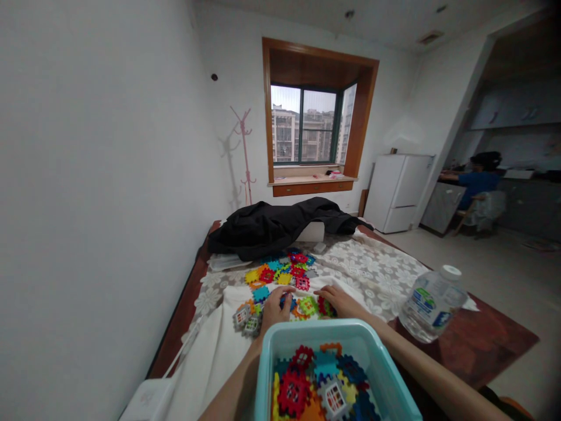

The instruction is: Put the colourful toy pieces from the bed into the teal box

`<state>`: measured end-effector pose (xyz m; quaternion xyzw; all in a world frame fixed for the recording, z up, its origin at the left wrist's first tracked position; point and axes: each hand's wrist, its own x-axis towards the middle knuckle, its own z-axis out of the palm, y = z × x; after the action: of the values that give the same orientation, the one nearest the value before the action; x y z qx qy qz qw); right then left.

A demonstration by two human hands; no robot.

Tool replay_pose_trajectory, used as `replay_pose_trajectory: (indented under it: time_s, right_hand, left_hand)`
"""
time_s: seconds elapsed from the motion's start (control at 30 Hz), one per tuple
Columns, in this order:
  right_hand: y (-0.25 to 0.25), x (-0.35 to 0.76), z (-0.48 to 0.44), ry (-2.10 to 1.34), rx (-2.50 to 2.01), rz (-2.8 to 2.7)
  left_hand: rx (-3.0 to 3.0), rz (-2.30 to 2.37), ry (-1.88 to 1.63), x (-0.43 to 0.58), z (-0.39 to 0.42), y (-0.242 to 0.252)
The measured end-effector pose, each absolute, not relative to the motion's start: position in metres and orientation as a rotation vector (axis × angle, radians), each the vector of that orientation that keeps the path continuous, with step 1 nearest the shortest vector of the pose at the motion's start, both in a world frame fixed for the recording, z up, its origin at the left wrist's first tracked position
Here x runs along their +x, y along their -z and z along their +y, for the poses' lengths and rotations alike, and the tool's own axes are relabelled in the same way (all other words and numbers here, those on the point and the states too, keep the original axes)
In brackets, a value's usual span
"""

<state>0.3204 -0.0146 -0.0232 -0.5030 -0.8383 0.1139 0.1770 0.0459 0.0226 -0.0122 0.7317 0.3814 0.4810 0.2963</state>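
Where fingers [284, 290] curl, toothed tiles [308, 305] (squarish), lace [372, 272].

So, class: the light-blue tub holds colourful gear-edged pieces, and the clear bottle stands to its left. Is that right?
Not quite: the head view shows the clear bottle to the right of the light-blue tub, not the left. The tub does hold colourful gear-edged pieces.
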Motion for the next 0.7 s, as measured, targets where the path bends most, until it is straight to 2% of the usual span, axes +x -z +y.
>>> replay_pose_trajectory:
  time_s: [0.13,0.27,0.4,0.53,0.7]
  right_hand:
    - [0.016,0.318,-0.012,-0.376,-1.408,-2.305]
    - [0.016,0.315,-0.013,-0.315,-1.435,-2.227]
    - [0.018,0.316,-0.016,-0.248,-1.345,-2.251]
    - [0.015,0.320,-0.021,-0.232,-1.224,-2.325]
    - [0.017,0.317,-0.027,-0.219,-1.210,-2.480]
  left_hand:
    - [1.847,1.050,-1.319,0.042,0.021,0.000]
    - [1.495,0.901,-1.315,0.037,0.024,-0.028]
    - [1.297,0.754,-1.022,0.026,0.020,-0.068]
    - [1.495,0.755,-0.738,0.013,-0.003,-0.102]
    - [1.564,0.725,-0.527,-0.005,-0.051,-0.109]
